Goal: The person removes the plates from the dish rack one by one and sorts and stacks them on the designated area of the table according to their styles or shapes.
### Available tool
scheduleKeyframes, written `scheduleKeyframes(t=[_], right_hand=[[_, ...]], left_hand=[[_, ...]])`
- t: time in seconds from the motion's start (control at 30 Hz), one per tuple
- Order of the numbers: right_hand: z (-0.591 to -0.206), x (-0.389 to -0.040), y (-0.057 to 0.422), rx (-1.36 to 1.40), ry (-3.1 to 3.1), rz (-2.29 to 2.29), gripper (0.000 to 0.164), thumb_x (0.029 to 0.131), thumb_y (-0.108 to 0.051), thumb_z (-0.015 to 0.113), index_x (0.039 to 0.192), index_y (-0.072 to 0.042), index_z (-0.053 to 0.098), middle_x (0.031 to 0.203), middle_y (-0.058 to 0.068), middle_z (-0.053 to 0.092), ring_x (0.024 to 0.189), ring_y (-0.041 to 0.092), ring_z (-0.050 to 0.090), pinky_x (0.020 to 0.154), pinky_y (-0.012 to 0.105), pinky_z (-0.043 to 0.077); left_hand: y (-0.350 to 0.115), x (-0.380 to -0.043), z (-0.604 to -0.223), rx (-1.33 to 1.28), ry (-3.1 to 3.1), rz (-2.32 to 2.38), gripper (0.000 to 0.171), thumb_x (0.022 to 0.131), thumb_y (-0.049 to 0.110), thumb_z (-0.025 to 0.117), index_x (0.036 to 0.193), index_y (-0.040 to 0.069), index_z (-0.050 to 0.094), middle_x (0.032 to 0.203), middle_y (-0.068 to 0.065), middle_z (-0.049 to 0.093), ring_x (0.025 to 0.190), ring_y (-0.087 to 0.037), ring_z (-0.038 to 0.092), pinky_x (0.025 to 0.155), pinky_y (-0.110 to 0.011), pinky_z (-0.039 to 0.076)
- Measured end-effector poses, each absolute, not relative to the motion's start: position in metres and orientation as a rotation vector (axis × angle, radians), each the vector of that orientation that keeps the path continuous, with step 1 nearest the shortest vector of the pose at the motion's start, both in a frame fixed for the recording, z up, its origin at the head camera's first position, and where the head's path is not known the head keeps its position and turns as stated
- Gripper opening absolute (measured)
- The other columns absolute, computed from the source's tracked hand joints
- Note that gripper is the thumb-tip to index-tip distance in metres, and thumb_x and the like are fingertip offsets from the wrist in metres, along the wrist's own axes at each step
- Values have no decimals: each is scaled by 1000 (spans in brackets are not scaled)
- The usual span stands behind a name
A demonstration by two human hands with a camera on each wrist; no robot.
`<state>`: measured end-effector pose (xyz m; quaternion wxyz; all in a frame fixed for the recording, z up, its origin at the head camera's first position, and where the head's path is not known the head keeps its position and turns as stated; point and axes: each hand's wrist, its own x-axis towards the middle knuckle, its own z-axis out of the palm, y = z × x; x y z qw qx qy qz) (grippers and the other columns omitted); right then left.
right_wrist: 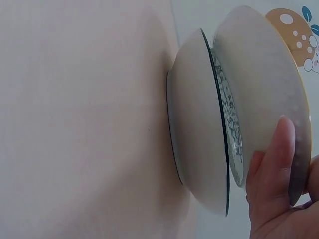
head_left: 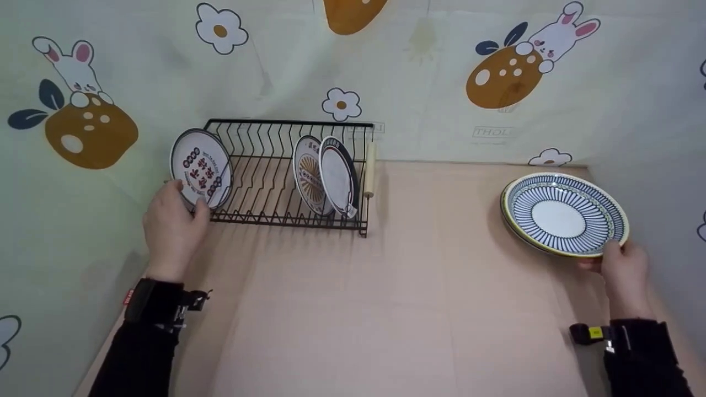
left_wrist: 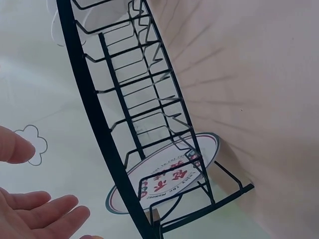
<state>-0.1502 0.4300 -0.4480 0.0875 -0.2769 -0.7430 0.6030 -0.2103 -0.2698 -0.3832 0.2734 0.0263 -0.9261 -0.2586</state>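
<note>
A white plate with red characters [head_left: 201, 171] leans at the left end of a black wire dish rack [head_left: 287, 122]. My left hand [head_left: 174, 234] is at this plate's lower edge, thumb and fingers apart; the left wrist view shows the fingers [left_wrist: 55, 214] extended and not gripping. At the right, my right hand [head_left: 626, 278] pinches the near rim of a plate with blue stripes and a yellow edge [head_left: 557, 218]. In the right wrist view that plate is tilted, partly raised off a dark-rimmed plate [right_wrist: 199, 134] beneath it.
Two more plates, one with a brown fan pattern [head_left: 310, 173] and one dark-rimmed [head_left: 336, 176], stand toward the rack's right side. A wooden handle [head_left: 370, 171] is on that end. Patterned cloth [head_left: 419, 71] rises behind the pinkish tabletop [head_left: 408, 286].
</note>
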Motion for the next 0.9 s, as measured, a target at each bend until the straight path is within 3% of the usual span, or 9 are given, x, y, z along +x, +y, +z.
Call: scheduleKeyframes(t=[0.37, 0.53, 0.9], right_hand=[[-451, -151, 437, -822, -2214, 1852, 61, 97, -7, 25, 147, 21, 3, 73, -3, 58, 54, 14, 66, 58, 27, 58], [-452, -152, 437, -825, -2230, 1825, 58, 96, -7, 26, 144, 23, 12, 70, -2, 59, 53, 13, 65, 57, 26, 58], [-452, -152, 441, -843, -2341, 1756, 59, 98, -10, 24, 144, 24, 9, 73, -1, 57, 55, 12, 66, 61, 25, 58]], left_hand=[[-280, -214, -384, 179, -2555, -703, 49, 96, 18, 55, 133, -13, 46, 128, -34, 53, 116, -51, 50, 98, -64, 37], [-282, -214, -385, 214, -2574, -703, 51, 97, 19, 53, 136, -13, 44, 132, -34, 51, 120, -51, 49, 100, -64, 36], [-286, -222, -384, 224, -2572, -682, 50, 96, 19, 51, 132, -15, 45, 125, -36, 53, 115, -53, 50, 93, -66, 36]])
